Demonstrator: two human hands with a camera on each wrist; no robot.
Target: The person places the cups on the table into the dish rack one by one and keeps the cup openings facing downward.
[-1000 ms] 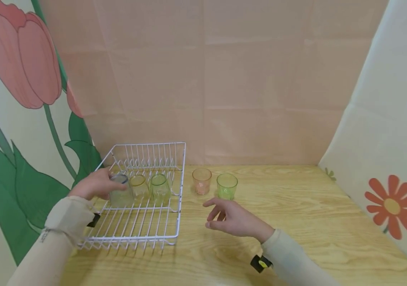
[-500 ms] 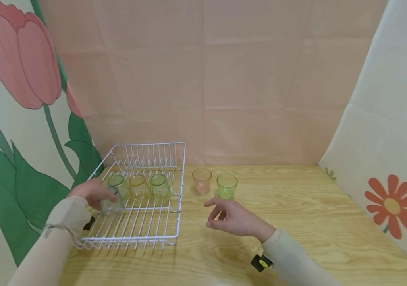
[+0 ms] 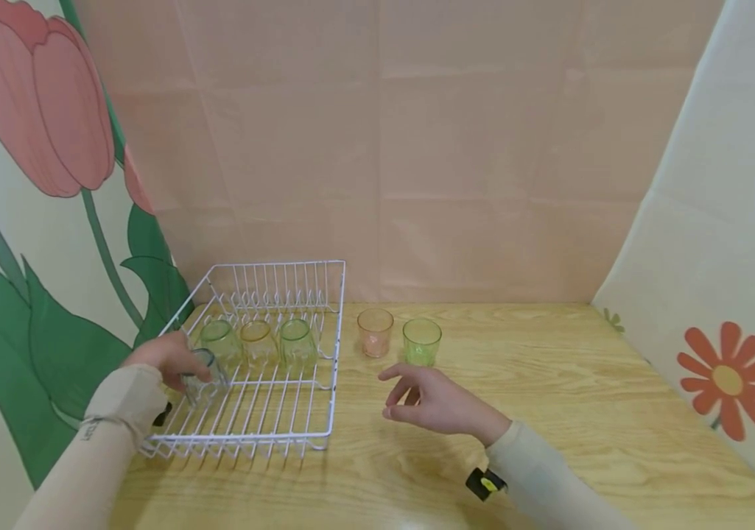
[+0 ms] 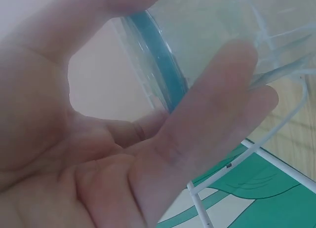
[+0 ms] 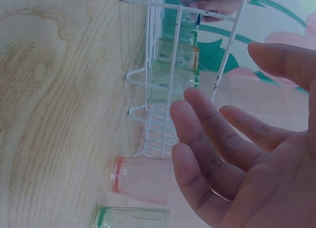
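Observation:
In the head view, my left hand grips a clear glass tumbler with a blue-tinted base, low over the left front of a white wire dish rack. The left wrist view shows thumb and fingers around the tumbler's blue base ring. Just behind it, a green tumbler, an amber tumbler and another green tumbler stand upside down in a row. My right hand is held over the table with loosely bent fingers and nothing in them, in front of an upright light-green tumbler.
An upright pinkish-orange tumbler stands on the wooden table between the rack and the light-green one. Upright wire dividers line the rack's back. A plain pink cloth hangs behind, with flower-printed cloths at both sides.
My left hand has drawn the blue-based tumbler toward me and slightly left, then lowered it, uncovering the left green tumbler. The right hand has stayed in place.

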